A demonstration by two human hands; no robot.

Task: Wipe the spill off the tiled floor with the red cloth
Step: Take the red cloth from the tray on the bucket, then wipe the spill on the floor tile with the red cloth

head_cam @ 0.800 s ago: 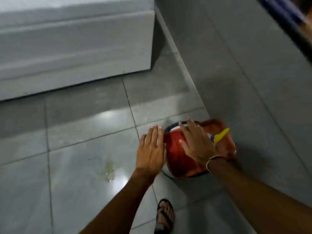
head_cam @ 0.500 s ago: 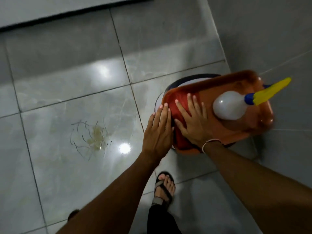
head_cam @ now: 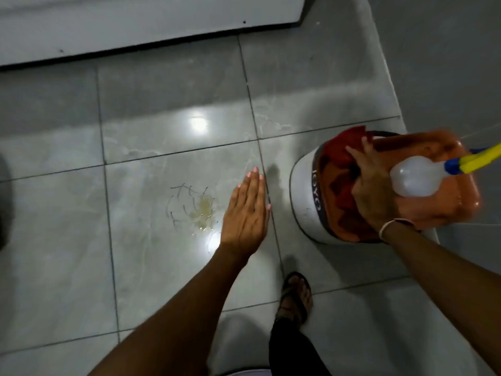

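Left hand point(head_cam: 245, 213) flat, fingers pressed together, empty, just beside the spill point(head_cam: 202, 210), right hand point(head_cam: 375, 191) clutching the red cloth point(head_cam: 340, 150) in the orange tray point(head_cam: 433, 210)

A single head-worn wide-angle camera looks steeply down from standing height at the grey tiled floor point(head_cam: 151, 267). Both forearms enter from the lower edge, and a sandalled foot point(head_cam: 295, 297) shows at lower centre, so the view sits directly above the person's own body. A white ledge point(head_cam: 135, 25) crosses the upper left; straight lines bend toward the frame's edges.
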